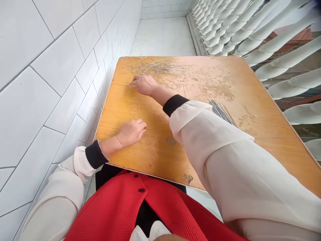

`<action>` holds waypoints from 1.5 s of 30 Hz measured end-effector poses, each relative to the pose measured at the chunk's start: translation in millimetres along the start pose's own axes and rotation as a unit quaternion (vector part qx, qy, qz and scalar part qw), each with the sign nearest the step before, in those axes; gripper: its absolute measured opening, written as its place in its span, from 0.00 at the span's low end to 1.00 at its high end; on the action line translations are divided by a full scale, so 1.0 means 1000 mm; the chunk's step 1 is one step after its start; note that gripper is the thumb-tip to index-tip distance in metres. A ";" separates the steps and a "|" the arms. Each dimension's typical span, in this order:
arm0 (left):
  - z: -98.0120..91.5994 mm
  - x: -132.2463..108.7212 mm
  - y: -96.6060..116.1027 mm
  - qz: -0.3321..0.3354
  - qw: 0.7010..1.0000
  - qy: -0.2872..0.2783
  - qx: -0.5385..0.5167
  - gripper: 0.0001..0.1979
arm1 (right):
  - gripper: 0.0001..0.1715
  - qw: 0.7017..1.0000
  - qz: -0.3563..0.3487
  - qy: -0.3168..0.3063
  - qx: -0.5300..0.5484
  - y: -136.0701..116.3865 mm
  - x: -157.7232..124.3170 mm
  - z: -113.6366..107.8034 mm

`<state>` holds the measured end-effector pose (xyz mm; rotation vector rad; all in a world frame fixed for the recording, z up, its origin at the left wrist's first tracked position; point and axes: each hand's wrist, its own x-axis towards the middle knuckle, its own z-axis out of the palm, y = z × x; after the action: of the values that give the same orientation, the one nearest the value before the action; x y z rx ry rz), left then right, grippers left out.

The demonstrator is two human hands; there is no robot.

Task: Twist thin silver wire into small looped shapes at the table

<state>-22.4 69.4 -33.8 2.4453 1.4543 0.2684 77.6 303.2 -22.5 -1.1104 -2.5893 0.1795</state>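
Note:
My left hand is low over the near left of the wooden table, its fingers curled together. What they hold, if anything, is too small to make out. A thin curled wire lies just beyond it and runs up to its knuckles. My right hand reaches across to the far left, beside a tangled pile of thin wires. Its fingertips are drawn together, and whatever is between them cannot be seen. Part of a bundle of straight grey wires shows behind my right sleeve.
The wooden table has worn patches and a bare spot near its front edge. A white tiled wall stands close on the left. White balusters line the right side. Pale floor lies beyond the table.

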 end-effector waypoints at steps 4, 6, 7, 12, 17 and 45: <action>-0.001 0.000 0.005 0.003 1.000 -0.016 -0.004 0.15 | 0.22 0.999 -0.023 -0.036 0.005 -0.020 0.016 0.015; -0.002 0.000 0.006 0.003 1.000 -0.018 0.000 0.16 | 0.27 0.999 -0.019 -0.042 0.016 -0.026 0.020 0.019; -0.003 0.000 0.006 0.004 1.000 -0.019 0.001 0.16 | 0.28 0.999 -0.015 -0.043 0.022 -0.028 0.022 0.020; -0.005 0.000 0.002 0.007 1.000 -0.015 -0.006 0.15 | 0.29 0.998 0.023 -0.048 0.038 -0.024 0.020 0.006; -0.006 0.003 -0.005 -0.015 1.000 -0.004 -0.027 0.14 | 0.12 0.966 0.122 0.185 0.131 0.012 0.003 -0.049; -0.007 0.015 -0.030 -0.038 0.960 0.174 -0.215 0.05 | 0.23 0.554 0.373 0.387 0.636 0.057 -0.066 -0.093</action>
<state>-41.7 97.0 -37.1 2.0530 1.4307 0.9327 190.5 294.3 35.8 -1.0770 -0.5793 1.1741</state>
